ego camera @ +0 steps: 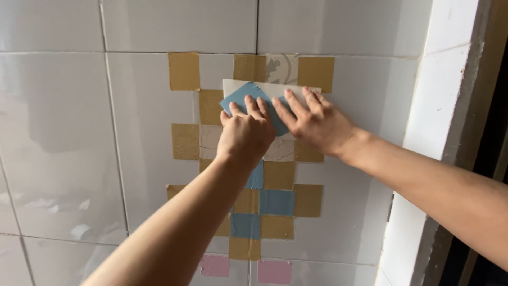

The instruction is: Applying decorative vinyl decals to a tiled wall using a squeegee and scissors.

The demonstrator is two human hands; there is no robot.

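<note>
Both hands press against a white tiled wall (69,132) patched with small coloured squares. The left hand (244,135) is curled loosely, its fingers (248,110) bent and resting on a blue square sheet (244,99) that sits tilted like a diamond — one corner pointing up and to the left. The right hand (317,124) lies flat just beside the left one, fingers (296,103) spread and released, their tips on the same blue sheet and on the white rectangular sheet (275,89) behind it. Neither hand grips anything; both only push flat against the surface.

The blue sheet overlaps the lower left part of the white sheet, and the white sheet's top edge shows above the fingertips of both hands. Around the white sheet sit ochre squares (184,71): one well to its upper left, two just above it with a patterned grey square (280,68) between them, one touching its left edge lower down. Below the hands the ochre squares carry on in a checkered column, mixed with flat blue squares (276,202) set straight — not tilted like the one under the fingers. Below that column, near the bottom edge of the view, are two pink squares (274,271). To the right of the white sheet, well apart, the wall ends at a rough white corner edge (450,79).
</note>
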